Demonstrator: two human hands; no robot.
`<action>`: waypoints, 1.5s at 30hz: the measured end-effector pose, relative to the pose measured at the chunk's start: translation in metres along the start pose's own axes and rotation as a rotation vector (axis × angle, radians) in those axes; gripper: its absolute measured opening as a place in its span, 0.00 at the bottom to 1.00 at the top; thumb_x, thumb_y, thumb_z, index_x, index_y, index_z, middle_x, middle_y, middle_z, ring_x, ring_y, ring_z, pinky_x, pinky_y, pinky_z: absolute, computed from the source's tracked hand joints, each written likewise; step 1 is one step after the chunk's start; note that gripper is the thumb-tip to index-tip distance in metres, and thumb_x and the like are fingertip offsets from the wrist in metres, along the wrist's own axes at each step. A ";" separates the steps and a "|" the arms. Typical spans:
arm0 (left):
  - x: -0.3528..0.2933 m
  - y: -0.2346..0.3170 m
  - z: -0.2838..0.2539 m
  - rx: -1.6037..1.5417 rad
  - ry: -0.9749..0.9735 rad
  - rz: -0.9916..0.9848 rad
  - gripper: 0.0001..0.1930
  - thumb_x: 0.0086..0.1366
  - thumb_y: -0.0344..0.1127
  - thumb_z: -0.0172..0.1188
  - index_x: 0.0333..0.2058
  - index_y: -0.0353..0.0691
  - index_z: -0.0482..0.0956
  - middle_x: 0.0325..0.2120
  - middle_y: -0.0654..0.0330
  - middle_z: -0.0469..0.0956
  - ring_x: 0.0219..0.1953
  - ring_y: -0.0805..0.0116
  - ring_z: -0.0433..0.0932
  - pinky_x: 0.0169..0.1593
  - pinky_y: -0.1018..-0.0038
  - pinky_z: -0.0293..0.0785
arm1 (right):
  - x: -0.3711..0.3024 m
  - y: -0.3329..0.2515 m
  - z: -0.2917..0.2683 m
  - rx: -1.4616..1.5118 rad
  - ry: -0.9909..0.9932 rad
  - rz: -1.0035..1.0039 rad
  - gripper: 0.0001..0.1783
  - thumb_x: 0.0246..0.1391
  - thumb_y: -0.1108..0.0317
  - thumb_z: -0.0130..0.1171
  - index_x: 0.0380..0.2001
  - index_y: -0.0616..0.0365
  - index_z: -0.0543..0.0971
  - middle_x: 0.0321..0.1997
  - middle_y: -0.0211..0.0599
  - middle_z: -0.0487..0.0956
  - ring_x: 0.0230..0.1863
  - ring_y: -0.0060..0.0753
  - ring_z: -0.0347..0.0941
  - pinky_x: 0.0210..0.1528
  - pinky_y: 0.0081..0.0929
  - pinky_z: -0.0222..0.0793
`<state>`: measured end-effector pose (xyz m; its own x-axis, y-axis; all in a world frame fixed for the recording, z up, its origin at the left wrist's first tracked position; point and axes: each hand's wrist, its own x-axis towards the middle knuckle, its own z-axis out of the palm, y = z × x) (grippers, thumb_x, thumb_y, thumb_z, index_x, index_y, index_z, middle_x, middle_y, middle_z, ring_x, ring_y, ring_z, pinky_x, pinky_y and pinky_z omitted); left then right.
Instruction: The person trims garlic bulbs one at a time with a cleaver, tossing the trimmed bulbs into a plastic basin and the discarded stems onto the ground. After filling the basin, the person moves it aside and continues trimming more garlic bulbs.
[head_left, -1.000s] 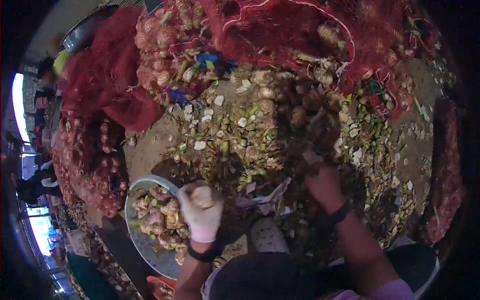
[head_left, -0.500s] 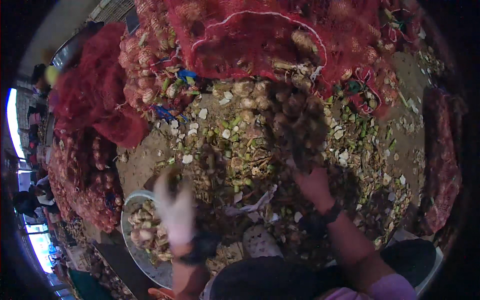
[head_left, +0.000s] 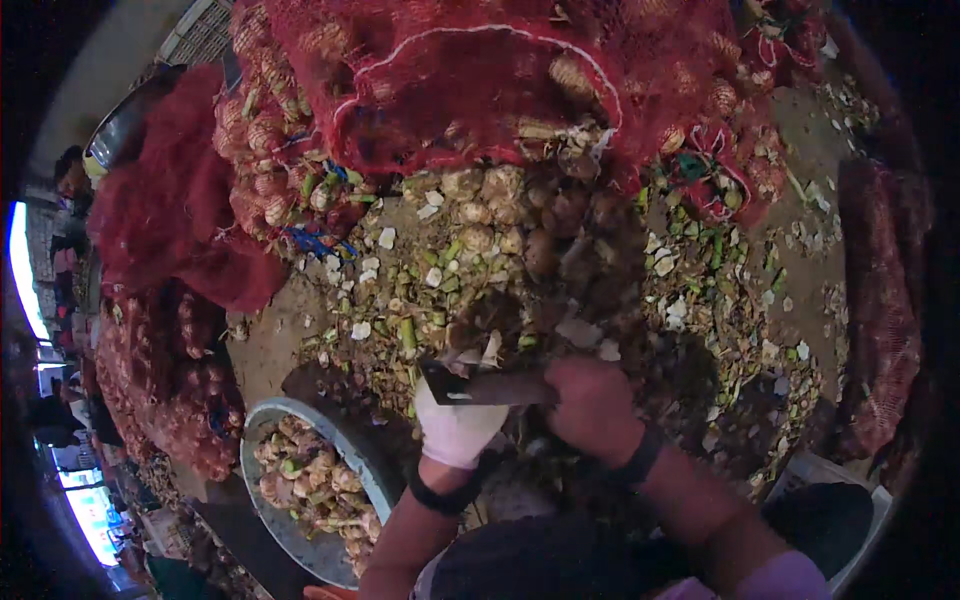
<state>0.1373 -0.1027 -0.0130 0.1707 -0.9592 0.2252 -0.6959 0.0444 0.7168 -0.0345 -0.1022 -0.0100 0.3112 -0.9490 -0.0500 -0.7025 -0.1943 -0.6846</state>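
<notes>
My right hand (head_left: 595,405), bare with a dark band at the wrist, grips the handle of a broad-bladed knife (head_left: 495,389). The blade points left and lies across the front of my left hand (head_left: 455,425), which wears a white glove. My left fingers are bent behind the blade, around something mostly hidden; a pale piece (head_left: 490,347) shows just past the blade. Left of that hand stands a round grey-blue tub (head_left: 352,437) partly filled with knobby pale roots (head_left: 300,470). Ahead of both hands, similar round roots (head_left: 475,210) lie in a heap.
Red mesh sacks (head_left: 450,100) full of round roots rise at the far side. Another red sack (head_left: 165,370) is at the left, one (head_left: 880,310) at the right. Green and white trimmings (head_left: 440,275) cover the ground between. A pale crate edge (head_left: 880,500) is near my right.
My left hand has moved from over the tub rightward to the knife. My right hand has drawn nearer with the knife, its blade now turned left. The view has shifted slightly.
</notes>
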 end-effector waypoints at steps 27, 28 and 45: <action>-0.038 -0.018 -0.013 -0.609 -0.134 -0.373 0.35 0.44 0.29 0.71 0.48 0.38 0.59 0.36 0.59 0.72 0.38 0.71 0.74 0.40 0.75 0.73 | -0.004 -0.001 0.023 -0.139 0.162 -0.260 0.07 0.31 0.68 0.58 0.19 0.53 0.71 0.19 0.37 0.71 0.23 0.43 0.70 0.25 0.37 0.64; -0.044 -0.022 -0.016 -0.630 -0.125 -0.380 0.34 0.44 0.29 0.70 0.47 0.38 0.59 0.35 0.59 0.72 0.37 0.70 0.74 0.39 0.74 0.73 | -0.005 0.001 0.030 -0.105 0.192 -0.272 0.07 0.30 0.69 0.57 0.19 0.53 0.71 0.19 0.37 0.71 0.23 0.43 0.70 0.25 0.37 0.65; -0.046 -0.022 -0.055 -0.509 0.194 -0.338 0.28 0.47 0.21 0.61 0.46 0.39 0.58 0.32 0.64 0.66 0.33 0.75 0.67 0.39 0.77 0.67 | 0.007 -0.049 0.022 0.023 -0.059 -0.300 0.07 0.34 0.66 0.57 0.22 0.54 0.74 0.22 0.41 0.73 0.27 0.47 0.71 0.29 0.43 0.68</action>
<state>0.1830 -0.0439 -0.0033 0.4788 -0.8778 0.0127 -0.1712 -0.0791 0.9821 0.0161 -0.0942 0.0074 0.5395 -0.8341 0.1152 -0.5594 -0.4573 -0.6913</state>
